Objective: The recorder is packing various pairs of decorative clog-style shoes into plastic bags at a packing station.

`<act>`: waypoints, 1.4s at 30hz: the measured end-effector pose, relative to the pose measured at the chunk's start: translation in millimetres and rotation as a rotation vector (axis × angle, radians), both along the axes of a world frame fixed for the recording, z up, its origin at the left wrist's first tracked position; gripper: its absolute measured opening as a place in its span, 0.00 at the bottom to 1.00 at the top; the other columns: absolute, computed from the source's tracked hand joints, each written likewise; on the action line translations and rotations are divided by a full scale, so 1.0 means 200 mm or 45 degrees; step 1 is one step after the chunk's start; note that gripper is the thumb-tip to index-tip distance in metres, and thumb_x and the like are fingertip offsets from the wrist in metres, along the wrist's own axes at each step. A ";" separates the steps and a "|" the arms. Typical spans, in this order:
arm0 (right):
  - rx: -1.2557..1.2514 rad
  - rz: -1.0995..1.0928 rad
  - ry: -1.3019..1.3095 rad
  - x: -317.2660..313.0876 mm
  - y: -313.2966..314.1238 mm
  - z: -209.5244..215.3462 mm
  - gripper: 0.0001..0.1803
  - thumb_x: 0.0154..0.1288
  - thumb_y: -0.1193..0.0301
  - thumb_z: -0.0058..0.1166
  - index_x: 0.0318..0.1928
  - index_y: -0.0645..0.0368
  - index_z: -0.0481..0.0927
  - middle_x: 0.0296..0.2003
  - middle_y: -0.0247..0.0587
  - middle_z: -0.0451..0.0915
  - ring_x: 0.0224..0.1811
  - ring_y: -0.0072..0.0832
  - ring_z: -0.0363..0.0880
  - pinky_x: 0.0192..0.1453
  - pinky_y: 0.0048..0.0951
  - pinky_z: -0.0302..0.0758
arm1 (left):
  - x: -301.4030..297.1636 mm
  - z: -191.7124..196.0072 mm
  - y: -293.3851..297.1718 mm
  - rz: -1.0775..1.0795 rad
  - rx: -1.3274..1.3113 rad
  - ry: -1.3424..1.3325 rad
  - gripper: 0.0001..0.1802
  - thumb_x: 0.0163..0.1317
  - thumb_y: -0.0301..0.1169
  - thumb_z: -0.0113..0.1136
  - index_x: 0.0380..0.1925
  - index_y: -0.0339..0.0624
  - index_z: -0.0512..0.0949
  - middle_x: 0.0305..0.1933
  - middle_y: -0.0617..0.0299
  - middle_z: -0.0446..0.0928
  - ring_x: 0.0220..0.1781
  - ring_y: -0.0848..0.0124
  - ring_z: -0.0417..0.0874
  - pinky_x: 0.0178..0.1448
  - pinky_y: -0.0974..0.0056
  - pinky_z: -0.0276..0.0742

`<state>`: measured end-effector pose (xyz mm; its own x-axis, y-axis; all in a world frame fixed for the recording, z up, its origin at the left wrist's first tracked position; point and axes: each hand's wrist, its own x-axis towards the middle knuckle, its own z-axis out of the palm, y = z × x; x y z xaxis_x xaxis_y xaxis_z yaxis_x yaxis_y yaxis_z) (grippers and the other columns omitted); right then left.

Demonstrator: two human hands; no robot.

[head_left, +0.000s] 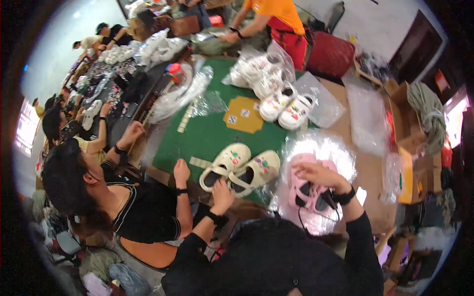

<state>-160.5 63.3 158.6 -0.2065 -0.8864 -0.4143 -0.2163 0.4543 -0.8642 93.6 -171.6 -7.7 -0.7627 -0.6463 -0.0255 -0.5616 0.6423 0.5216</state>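
Note:
My left hand (222, 195), in a black sleeve with a dark wristband, is curled at the heel end of a pair of cream clogs (241, 169) with small coloured charms, lying side by side on the green table mat (207, 135). My right hand (317, 175) grips a pair of pink clogs (302, 190) that lies on a shiny clear plastic bag (316, 148), just right of the cream pair.
A co-worker in a black top sits at my left with a fist (181, 172) on the table edge. More white clogs (286, 106), some bagged (261, 71), lie farther back by a person in orange (276, 15). Cardboard boxes (410, 123) stand at the right.

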 end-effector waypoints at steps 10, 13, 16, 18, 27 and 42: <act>-0.066 -0.066 -0.041 0.11 0.26 0.02 0.23 0.66 0.66 0.45 0.59 0.60 0.63 0.45 0.45 0.76 0.48 0.26 0.72 0.53 0.27 0.69 | -0.16 -0.09 -0.15 0.145 0.302 -0.149 0.25 0.53 0.41 0.59 0.51 0.47 0.72 0.53 0.49 0.72 0.53 0.45 0.71 0.55 0.50 0.66; -0.105 -0.259 -0.129 0.10 0.39 0.00 0.22 0.66 0.68 0.46 0.59 0.58 0.64 0.46 0.42 0.74 0.48 0.25 0.71 0.54 0.26 0.68 | -0.25 -0.10 -0.12 0.315 0.338 -0.056 0.28 0.54 0.46 0.57 0.55 0.53 0.69 0.58 0.52 0.69 0.58 0.50 0.69 0.59 0.52 0.64; -0.190 -0.455 -0.251 0.12 0.52 -0.01 0.21 0.66 0.71 0.46 0.59 0.58 0.64 0.46 0.39 0.74 0.49 0.23 0.71 0.55 0.25 0.67 | -0.23 -0.34 -0.25 0.288 0.368 0.073 0.30 0.50 0.45 0.62 0.55 0.54 0.70 0.55 0.52 0.72 0.58 0.52 0.70 0.58 0.52 0.67; -0.263 -0.595 -0.302 0.12 0.63 -0.08 0.21 0.66 0.70 0.46 0.59 0.59 0.64 0.45 0.39 0.74 0.48 0.24 0.71 0.55 0.25 0.68 | -0.27 -0.34 -0.25 0.127 0.291 0.121 0.31 0.47 0.44 0.64 0.53 0.52 0.71 0.55 0.53 0.72 0.57 0.52 0.71 0.57 0.52 0.68; -0.149 -0.784 -0.348 0.28 0.72 -0.20 0.20 0.66 0.67 0.47 0.56 0.60 0.67 0.41 0.35 0.76 0.43 0.20 0.73 0.49 0.23 0.70 | -0.36 -0.29 0.02 0.508 0.226 -0.188 0.38 0.45 0.48 0.65 0.58 0.56 0.65 0.60 0.55 0.66 0.61 0.47 0.63 0.62 0.44 0.58; -0.137 -0.754 -0.256 0.34 0.61 -0.19 0.24 0.65 0.63 0.48 0.58 0.63 0.66 0.48 0.42 0.74 0.51 0.25 0.71 0.54 0.25 0.67 | -0.40 -0.34 -0.08 0.634 0.262 0.056 0.24 0.56 0.44 0.57 0.50 0.43 0.73 0.52 0.54 0.75 0.55 0.56 0.73 0.57 0.57 0.67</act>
